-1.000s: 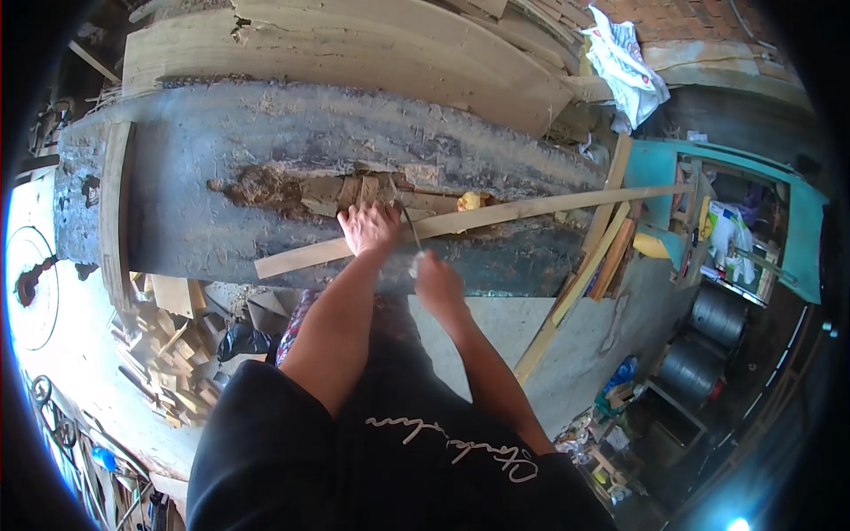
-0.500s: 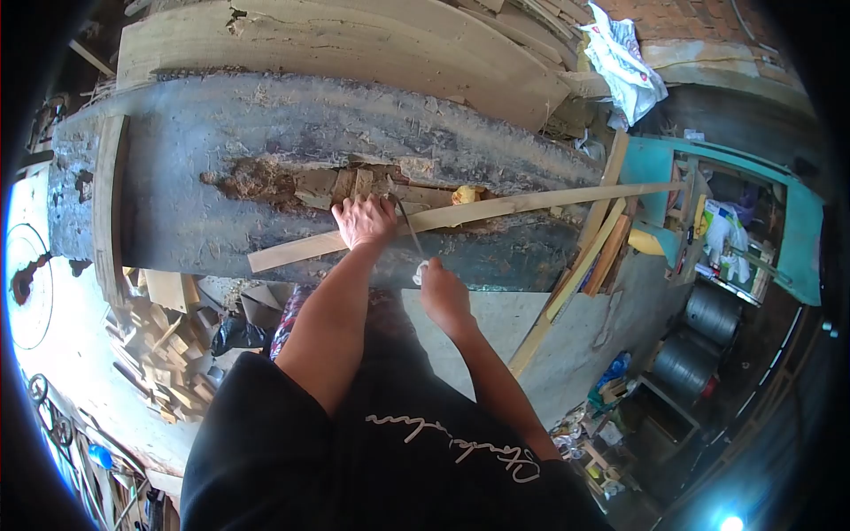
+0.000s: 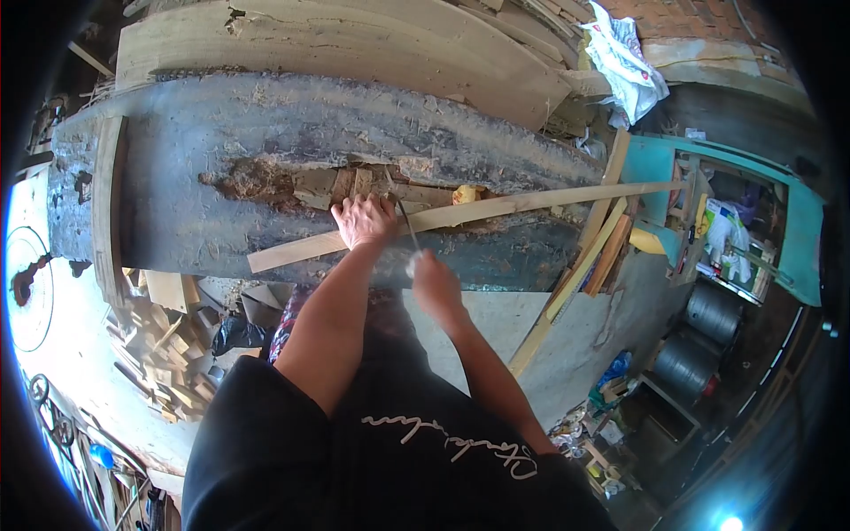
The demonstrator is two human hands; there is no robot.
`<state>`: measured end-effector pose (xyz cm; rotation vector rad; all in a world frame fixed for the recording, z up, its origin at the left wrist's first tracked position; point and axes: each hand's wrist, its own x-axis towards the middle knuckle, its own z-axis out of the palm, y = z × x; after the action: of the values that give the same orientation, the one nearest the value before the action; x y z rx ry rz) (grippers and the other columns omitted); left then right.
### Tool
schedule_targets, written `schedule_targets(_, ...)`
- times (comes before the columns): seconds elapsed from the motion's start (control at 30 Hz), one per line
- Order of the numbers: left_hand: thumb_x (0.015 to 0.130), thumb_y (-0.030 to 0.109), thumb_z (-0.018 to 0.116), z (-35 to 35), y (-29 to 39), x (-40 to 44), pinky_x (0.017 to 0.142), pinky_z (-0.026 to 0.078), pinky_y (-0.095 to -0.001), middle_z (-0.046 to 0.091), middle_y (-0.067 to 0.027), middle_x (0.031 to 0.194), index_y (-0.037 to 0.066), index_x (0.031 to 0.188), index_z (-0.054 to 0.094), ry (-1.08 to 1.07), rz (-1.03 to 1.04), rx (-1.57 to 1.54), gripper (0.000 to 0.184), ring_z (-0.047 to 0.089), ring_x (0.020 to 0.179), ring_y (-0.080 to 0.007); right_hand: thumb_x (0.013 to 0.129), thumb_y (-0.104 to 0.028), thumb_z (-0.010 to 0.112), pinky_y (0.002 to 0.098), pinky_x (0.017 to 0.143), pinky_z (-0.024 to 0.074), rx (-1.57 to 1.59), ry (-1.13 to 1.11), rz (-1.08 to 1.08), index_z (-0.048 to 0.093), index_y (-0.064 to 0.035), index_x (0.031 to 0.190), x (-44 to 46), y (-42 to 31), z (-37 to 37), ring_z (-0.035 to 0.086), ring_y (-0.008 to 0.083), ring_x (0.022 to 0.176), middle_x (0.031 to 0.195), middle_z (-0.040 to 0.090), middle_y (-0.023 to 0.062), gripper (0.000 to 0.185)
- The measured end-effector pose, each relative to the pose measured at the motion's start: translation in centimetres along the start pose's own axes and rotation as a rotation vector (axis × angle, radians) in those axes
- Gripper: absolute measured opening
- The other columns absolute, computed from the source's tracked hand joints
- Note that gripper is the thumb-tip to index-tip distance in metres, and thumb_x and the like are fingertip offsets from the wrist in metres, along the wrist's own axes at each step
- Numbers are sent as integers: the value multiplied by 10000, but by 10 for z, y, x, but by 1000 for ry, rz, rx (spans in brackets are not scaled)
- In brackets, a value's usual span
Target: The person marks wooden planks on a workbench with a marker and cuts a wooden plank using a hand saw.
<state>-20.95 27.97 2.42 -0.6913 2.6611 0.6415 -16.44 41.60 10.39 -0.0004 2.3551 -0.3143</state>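
Note:
A long pale wooden strip (image 3: 522, 203) lies slantwise across a big dark timber slab (image 3: 195, 124). My left hand (image 3: 365, 221) presses down on the strip, its fingers bent over the far edge. Just right of those fingers, the thin dark blade of a handsaw (image 3: 408, 219) crosses the strip. My right hand (image 3: 436, 285), somewhat blurred, is closed round the saw's whitish handle on the near side. Beyond my left hand, a rough hollow (image 3: 252, 180) in the slab has wood pieces in it. A yellowish lump (image 3: 469, 194) sits at the hollow's right end.
A wooden batten (image 3: 110, 208) crosses the slab's left end. Several offcuts (image 3: 173, 354) are heaped on the floor below. More boards (image 3: 336, 44) lie behind the slab. Other strips (image 3: 567, 274) lean at its right end, near a turquoise cabinet (image 3: 801, 234).
My right hand has shifted slightly forward and left with the handsaw, and now looks blurred. My left hand and the wooden strip stay in place.

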Motion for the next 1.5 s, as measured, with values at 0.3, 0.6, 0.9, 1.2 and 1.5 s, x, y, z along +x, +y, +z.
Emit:
schedule_targets(0.3, 842, 316, 466, 12, -5, -2, 887, 346, -432, 668, -107, 870, 103, 755, 674, 145, 37, -22, 311, 612, 890, -272, 926, -133, 429, 533, 700, 501, -18, 69, -45, 499, -7, 981, -27, -3, -13, 641, 434, 793, 804, 650, 242, 154)
schedule_targets(0.6, 862, 343, 436, 11, -8, -4, 906, 339, -445, 677, -104, 898, 113, 786, 683, 84, 18, -18, 346, 620, 913, -275, 933, -181, 411, 515, 708, 518, -7, 153, -134, 543, -2, 929, 42, -17, 5, 646, 427, 799, 800, 652, 245, 222)
schedule_targets(0.9, 924, 429, 402, -3, -20, 15, 902, 367, -471, 687, -113, 914, 133, 836, 686, 35, -1, -54, 419, 639, 921, -291, 887, -129, 418, 500, 732, 531, 38, 148, -123, 562, 12, 949, 57, -34, 9, 659, 407, 821, 846, 658, 253, 210)
schedule_targets(1.2, 871, 356, 431, 5, -25, 11, 911, 356, -455, 683, -104, 895, 110, 814, 691, 65, -9, 15, 363, 637, 914, -263, 891, -145, 470, 506, 704, 518, -2, 80, -117, 520, -14, 943, -4, -24, -7, 649, 417, 802, 805, 652, 238, 150)
schedule_targets(1.5, 874, 347, 427, 0, -25, 10, 920, 344, -438, 681, -98, 871, 104, 822, 693, 18, 0, -26, 364, 627, 922, -258, 902, -148, 471, 535, 719, 492, 29, 86, -86, 492, 5, 965, 35, -34, 7, 629, 446, 823, 808, 642, 257, 167)
